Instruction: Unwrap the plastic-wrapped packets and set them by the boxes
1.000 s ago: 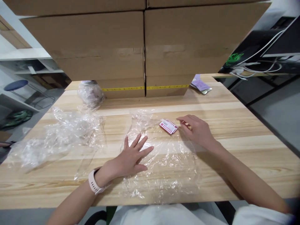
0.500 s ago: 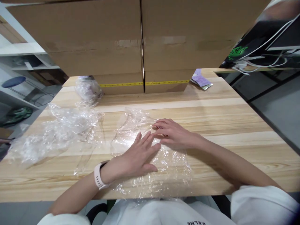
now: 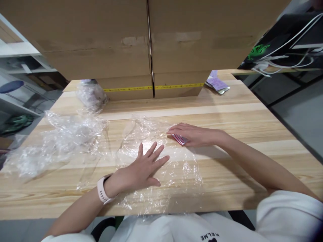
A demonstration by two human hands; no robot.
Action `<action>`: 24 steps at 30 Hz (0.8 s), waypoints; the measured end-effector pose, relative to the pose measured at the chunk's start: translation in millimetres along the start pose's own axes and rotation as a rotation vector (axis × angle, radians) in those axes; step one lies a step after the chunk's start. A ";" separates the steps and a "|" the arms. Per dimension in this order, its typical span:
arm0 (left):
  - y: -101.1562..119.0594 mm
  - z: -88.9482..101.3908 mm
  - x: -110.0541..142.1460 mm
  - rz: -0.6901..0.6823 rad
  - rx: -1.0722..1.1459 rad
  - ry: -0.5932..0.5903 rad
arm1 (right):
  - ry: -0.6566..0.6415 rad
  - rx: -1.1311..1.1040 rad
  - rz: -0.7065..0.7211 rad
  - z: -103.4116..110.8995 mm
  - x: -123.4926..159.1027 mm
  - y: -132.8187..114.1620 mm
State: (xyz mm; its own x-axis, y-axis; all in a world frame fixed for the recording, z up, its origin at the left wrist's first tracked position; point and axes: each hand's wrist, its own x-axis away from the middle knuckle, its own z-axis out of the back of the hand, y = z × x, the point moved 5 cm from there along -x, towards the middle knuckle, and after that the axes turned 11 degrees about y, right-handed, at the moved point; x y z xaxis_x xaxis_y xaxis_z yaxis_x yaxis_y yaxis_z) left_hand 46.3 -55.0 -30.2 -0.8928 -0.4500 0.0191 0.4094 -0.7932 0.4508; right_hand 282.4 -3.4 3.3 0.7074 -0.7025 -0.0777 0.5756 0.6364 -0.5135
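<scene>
A clear plastic bag (image 3: 176, 181) lies spread and crinkled on the wooden table. My left hand (image 3: 143, 171) rests on it, palm down with fingers spread, a pale pink band round the wrist. To its right, over the bag's upper right part, my right hand (image 3: 196, 133) is closed round a small red-and-white striped item (image 3: 180, 139). Most of that item is hidden under the fingers, so its kind cannot be made out.
A crumpled heap of clear plastic bags (image 3: 65, 141) lies at the left. Behind it sits a plastic-wrapped bundle (image 3: 91, 95). Large cardboard boxes (image 3: 113, 60) overhang the far side above a yellow measuring tape (image 3: 176, 86). Purple packets (image 3: 217, 83) lie at the back right.
My hands have moved apart, the left spreading its fingers. My right hand has turned and shifted right, and the striped item now shows beneath it.
</scene>
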 end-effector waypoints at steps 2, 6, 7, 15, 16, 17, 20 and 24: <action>-1.0 0.5 0.6 -0.003 -0.001 0.013 | -0.026 0.037 -0.001 -2.5 -5.4 0.9; -3.5 1.9 1.9 -0.027 0.001 0.040 | 0.032 0.048 -0.103 -1.6 -8.9 0.7; -3.8 2.3 1.9 -0.030 0.001 0.040 | 0.059 0.021 -0.117 0.6 -7.0 -1.3; -7.0 3.5 2.2 0.015 -0.001 -0.022 | 0.447 -0.147 -0.392 72.1 46.4 42.1; -7.3 3.9 2.5 0.006 -0.004 -0.012 | 0.521 -0.104 -0.451 83.6 55.3 60.2; -7.8 4.5 2.9 -0.002 -0.008 0.002 | 0.594 -0.043 -0.516 94.0 63.7 80.0; -10.8 6.1 2.4 0.010 -0.021 0.034 | 0.769 0.149 -0.720 115.6 84.0 140.1; -17.2 7.5 -3.4 0.039 -0.002 0.102 | 0.842 0.227 -0.876 118.2 95.8 198.8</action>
State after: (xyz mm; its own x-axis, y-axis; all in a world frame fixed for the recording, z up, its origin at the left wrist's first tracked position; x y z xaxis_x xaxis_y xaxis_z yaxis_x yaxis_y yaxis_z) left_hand 40.9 -36.7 -31.4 -0.8525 -0.5200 -0.0538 0.4443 -0.7749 0.4496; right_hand 513.0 93.4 -5.3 -0.3882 -0.8521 -0.3509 0.8397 -0.1702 -0.5157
